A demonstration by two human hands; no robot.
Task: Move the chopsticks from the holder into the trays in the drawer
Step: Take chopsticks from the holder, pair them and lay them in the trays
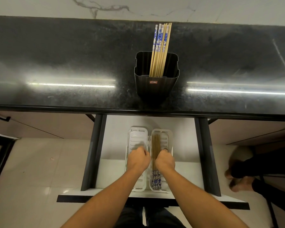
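A black holder (155, 86) stands on the dark countertop with several chopsticks (160, 51) leaning in it, some wooden and some with blue-and-white tops. Below it the drawer (117, 137) is pulled out and holds two white slotted trays side by side. The left tray (136, 137) has nothing showing in it. The right tray (169, 135) holds several chopsticks (155, 145) lying lengthwise, patterned ends toward me. My left hand (138, 159) hovers curled over the left tray. My right hand (165, 160) is curled over the right tray, just right of the chopsticks, with nothing visible in it.
The polished black countertop (56, 63) runs the full width, with a white marbled wall behind. Dark drawer rails flank the drawer. Another person's feet (237, 180) stand on the tiled floor at the right. An open cabinet door edge shows at the far left.
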